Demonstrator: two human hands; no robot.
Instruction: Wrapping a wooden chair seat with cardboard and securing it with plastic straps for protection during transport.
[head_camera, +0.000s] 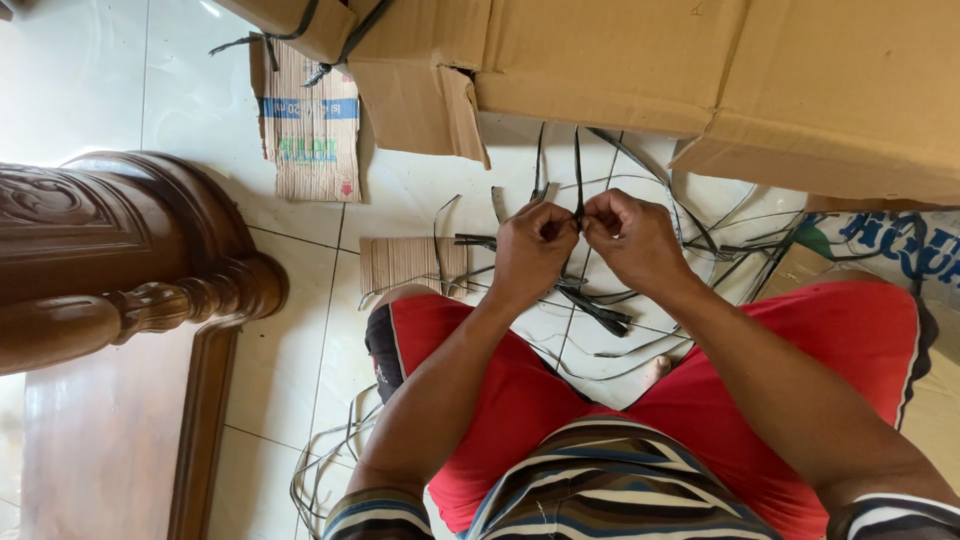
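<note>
Cardboard boxes filled the twelve o'clock edge; a flattened scrap with blue and green print lay at eleven. At centre, the left hand and right hand, touching, pinched a dark strap over loose straps on the pale tiled floor. Carved wooden furniture stood at nine.

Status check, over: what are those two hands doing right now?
Left hand and right hand both pinched shut on one dark strip, held upright between them. Loose strips litter the floor below. Cardboard box just beyond, not touching.
</note>
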